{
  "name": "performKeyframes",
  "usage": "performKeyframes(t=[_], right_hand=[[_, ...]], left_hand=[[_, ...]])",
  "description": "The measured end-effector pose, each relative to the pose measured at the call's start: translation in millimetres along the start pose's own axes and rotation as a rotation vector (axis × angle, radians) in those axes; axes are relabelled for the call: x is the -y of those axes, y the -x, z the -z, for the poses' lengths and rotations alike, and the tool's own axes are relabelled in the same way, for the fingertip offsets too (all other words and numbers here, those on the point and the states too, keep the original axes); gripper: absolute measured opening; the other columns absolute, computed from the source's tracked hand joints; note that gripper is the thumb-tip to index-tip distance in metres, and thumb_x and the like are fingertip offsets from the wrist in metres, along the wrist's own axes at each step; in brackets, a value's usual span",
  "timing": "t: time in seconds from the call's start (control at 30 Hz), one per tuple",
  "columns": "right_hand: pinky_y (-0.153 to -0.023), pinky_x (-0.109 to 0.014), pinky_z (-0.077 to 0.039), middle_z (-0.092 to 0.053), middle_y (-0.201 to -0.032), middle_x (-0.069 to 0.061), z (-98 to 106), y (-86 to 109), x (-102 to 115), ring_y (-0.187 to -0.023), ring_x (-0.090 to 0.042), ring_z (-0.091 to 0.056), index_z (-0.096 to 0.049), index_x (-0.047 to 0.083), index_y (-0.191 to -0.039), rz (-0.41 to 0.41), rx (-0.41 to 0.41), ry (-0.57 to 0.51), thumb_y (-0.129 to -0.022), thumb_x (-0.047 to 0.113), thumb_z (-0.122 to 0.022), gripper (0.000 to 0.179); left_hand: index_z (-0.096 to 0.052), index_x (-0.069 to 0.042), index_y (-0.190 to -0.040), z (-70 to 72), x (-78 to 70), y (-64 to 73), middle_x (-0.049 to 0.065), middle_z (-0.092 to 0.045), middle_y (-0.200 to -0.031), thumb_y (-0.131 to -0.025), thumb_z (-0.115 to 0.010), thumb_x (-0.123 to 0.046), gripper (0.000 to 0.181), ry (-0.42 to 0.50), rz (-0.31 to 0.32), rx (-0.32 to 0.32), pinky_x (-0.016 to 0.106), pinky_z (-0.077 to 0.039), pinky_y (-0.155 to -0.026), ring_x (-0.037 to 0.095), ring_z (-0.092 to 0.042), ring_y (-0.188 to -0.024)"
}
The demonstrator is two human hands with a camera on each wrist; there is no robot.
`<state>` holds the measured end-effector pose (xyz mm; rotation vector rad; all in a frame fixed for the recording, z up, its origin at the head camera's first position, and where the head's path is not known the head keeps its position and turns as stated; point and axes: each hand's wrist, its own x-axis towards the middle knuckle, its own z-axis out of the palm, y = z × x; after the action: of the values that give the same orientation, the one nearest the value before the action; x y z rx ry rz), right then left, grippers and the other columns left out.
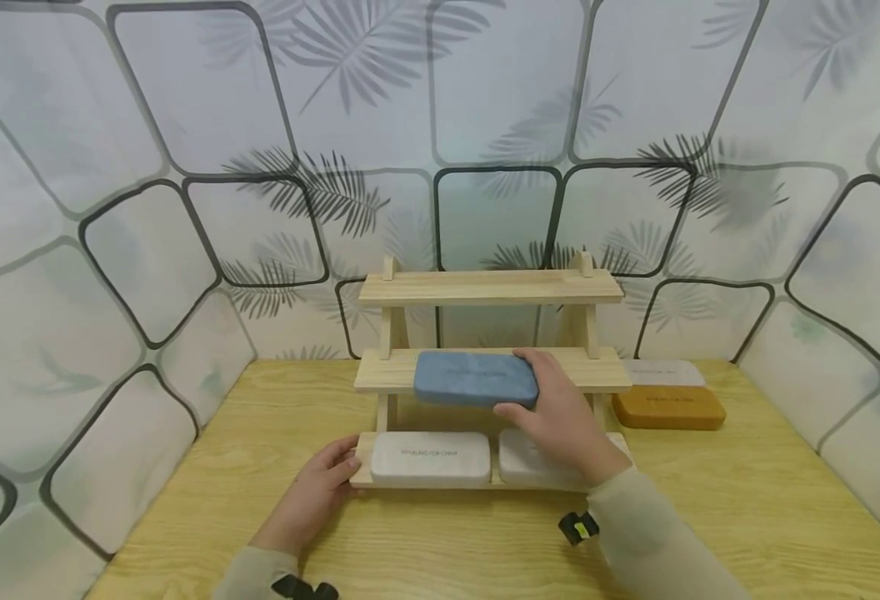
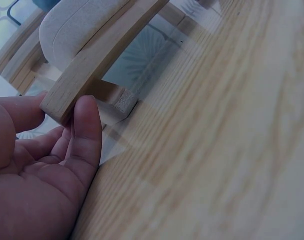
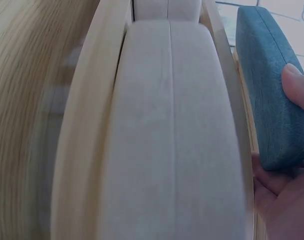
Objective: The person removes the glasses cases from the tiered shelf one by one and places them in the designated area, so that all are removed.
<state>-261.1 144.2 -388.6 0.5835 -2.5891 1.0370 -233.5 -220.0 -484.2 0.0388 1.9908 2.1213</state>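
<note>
A blue glasses case (image 1: 470,379) is in my right hand (image 1: 563,421), which grips its right end with thumb and fingers in front of the middle tier of a three-tier wooden display stand (image 1: 488,286). In the right wrist view the thumb presses on the side of the blue case (image 3: 271,90). My left hand (image 1: 318,492) holds the left end of the bottom tier; the left wrist view shows thumb and fingers pinching the wooden board's end (image 2: 67,97). Two white cases, one on the left (image 1: 431,460) and one on the right (image 1: 526,468), lie on that tier. My right forearm partly hides the right one.
On the wooden table (image 1: 410,542), right of the stand, lie an orange-brown case (image 1: 668,408) and a white case (image 1: 665,372) behind it. Patterned wall covering (image 1: 500,217) closes off the back and both sides. The top tier bears no case.
</note>
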Motion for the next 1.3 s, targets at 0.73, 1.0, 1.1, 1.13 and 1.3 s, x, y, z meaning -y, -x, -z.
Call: performKeyframes(t=[0.73, 1.0, 1.1, 1.13, 1.3], right_hand=[[-0.103, -0.064, -0.037, -0.036, -0.154, -0.024, 52, 30.0, -39, -0.132, -0.046, -0.042, -0.032, 0.008, -0.156, -0.091, -0.03, 0.019, -0.089, 0.047, -0.076, 0.089], [-0.099, -0.066, -0.037, -0.036, -0.153, -0.027, 70, 46.2, -51, -0.131, -0.049, -0.041, -0.033, 0.005, -0.155, -0.069, -0.053, 0.038, -0.088, 0.036, -0.08, 0.087], [-0.097, -0.066, -0.037, -0.036, -0.152, -0.029, 76, 51.3, -57, -0.129, -0.051, -0.042, -0.033, 0.004, -0.155, -0.058, -0.068, 0.05, -0.089, 0.033, -0.08, 0.087], [-0.097, -0.066, -0.038, -0.036, -0.151, -0.029, 79, 52.8, -59, -0.128, -0.051, -0.042, -0.033, 0.003, -0.155, -0.054, -0.073, 0.059, -0.089, 0.033, -0.08, 0.086], [-0.093, -0.065, -0.039, -0.039, -0.146, -0.031, 93, 59.9, -71, -0.124, -0.052, -0.045, -0.033, 0.001, -0.153, -0.047, -0.087, 0.093, -0.089, 0.031, -0.081, 0.086]], left_hand=[[-0.032, 0.005, -0.153, -0.9, -3.6, 0.5, 0.024, -0.047, -0.139, -0.108, -0.046, -0.011, 0.049, -0.006, 0.0, -0.008, 0.038, -0.054, -0.086, 0.022, -0.059, -0.109], [-0.033, 0.005, -0.152, -0.3, -0.5, -2.1, 0.025, -0.049, -0.14, -0.107, -0.048, -0.011, 0.05, -0.027, 0.004, -0.023, 0.039, -0.055, -0.087, 0.024, -0.06, -0.11], [-0.035, 0.004, -0.152, -0.2, -0.3, -1.8, 0.024, -0.05, -0.139, -0.107, -0.049, -0.012, 0.05, -0.032, 0.009, -0.035, 0.039, -0.055, -0.087, 0.024, -0.06, -0.11], [-0.035, 0.004, -0.152, -0.3, -0.2, -1.7, 0.024, -0.05, -0.139, -0.107, -0.048, -0.011, 0.05, -0.034, 0.009, -0.035, 0.039, -0.055, -0.087, 0.024, -0.06, -0.11], [-0.034, 0.005, -0.152, -1.0, 0.0, 0.3, 0.024, -0.05, -0.139, -0.107, -0.048, -0.012, 0.05, -0.036, -0.004, -0.027, 0.039, -0.054, -0.087, 0.023, -0.06, -0.109]])
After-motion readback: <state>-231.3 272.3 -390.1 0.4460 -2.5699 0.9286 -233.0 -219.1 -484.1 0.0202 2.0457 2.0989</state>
